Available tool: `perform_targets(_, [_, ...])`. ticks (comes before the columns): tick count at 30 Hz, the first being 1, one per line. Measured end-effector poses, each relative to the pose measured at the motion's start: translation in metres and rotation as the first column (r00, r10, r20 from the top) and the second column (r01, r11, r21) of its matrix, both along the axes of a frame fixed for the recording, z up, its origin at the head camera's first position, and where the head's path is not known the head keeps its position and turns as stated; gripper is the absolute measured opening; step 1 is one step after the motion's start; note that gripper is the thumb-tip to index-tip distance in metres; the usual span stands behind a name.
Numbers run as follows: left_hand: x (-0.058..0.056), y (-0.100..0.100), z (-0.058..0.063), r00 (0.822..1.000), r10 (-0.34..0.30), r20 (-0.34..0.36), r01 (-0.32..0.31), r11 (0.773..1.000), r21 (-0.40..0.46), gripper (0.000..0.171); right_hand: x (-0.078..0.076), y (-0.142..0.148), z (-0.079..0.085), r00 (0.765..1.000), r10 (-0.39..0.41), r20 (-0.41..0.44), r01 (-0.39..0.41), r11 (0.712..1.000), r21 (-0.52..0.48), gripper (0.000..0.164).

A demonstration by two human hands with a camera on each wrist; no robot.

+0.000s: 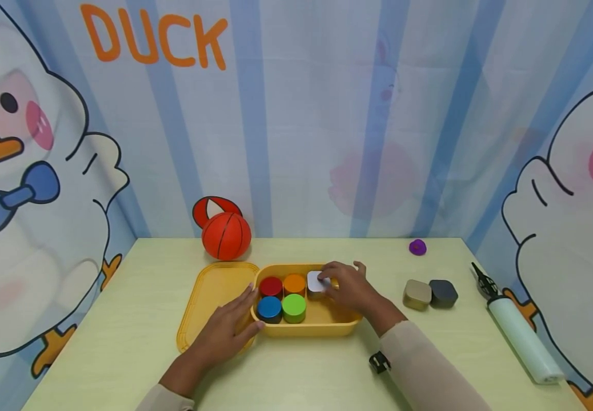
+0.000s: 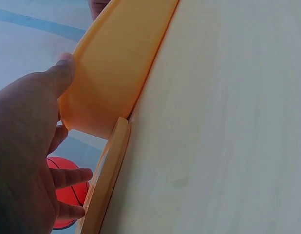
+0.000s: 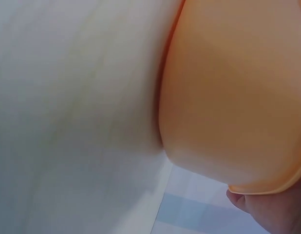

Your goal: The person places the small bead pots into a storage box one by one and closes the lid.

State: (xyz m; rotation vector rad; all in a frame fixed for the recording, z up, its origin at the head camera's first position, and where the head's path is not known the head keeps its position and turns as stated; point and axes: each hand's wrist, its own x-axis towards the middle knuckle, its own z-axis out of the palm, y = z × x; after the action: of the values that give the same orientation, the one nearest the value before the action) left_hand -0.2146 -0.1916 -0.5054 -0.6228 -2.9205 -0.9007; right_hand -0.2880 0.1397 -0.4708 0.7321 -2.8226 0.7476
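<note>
A yellow plastic box (image 1: 309, 330) holds several coloured blocks: a red one (image 1: 271, 286), an orange one (image 1: 295, 284), a blue one (image 1: 269, 309) and a green one (image 1: 293, 308). My right hand (image 1: 350, 288) reaches over the box's right end and pinches a silver-white block (image 1: 314, 281) standing beside the orange one. At the box's left end, my left hand (image 1: 226, 326) rests with spread, fairly straight fingers. Its thumb (image 2: 63, 73) touches the corner of the wall in the left wrist view. Only part of the right hand (image 3: 267, 209) shows in the right wrist view.
A yellow lid (image 1: 209, 288) lies left of the box. Behind it sits a red ball (image 1: 227, 236). To the right are a gold block (image 1: 417, 295), a dark grey block (image 1: 443, 294), a small purple thing (image 1: 417, 247) and a pale green cylinder with a black tip (image 1: 525, 341).
</note>
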Motion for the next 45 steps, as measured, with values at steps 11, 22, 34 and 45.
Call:
perform_targets(11, [0.001, 0.000, -0.001, 1.000, 0.000, -0.004, 0.000, 1.000, 0.001, 0.081, 0.003, -0.003, -0.002, 0.999, -0.036, 0.017, 0.035, 0.998, 0.054, 0.022])
perform_targets(22, [0.000, -0.001, 0.000, 1.000, -0.007, -0.017, 0.007, 1.000, -0.001, 0.080, 0.002, -0.006, -0.004, 0.997, -0.072, -0.040, 0.076, 0.991, 0.109, 0.021])
perform_targets(34, [0.000, -0.001, -0.001, 0.999, -0.017, -0.032, 0.018, 1.000, 0.005, 0.079, 0.005, -0.002, -0.003, 0.996, -0.080, -0.050, 0.081, 0.996, 0.030, 0.022])
perform_targets(45, [-0.002, -0.002, -0.004, 0.999, -0.020, -0.044, 0.019, 1.000, -0.007, 0.080, 0.009, 0.013, -0.003, 0.996, -0.051, -0.072, 0.036, 0.981, -0.193, 0.026])
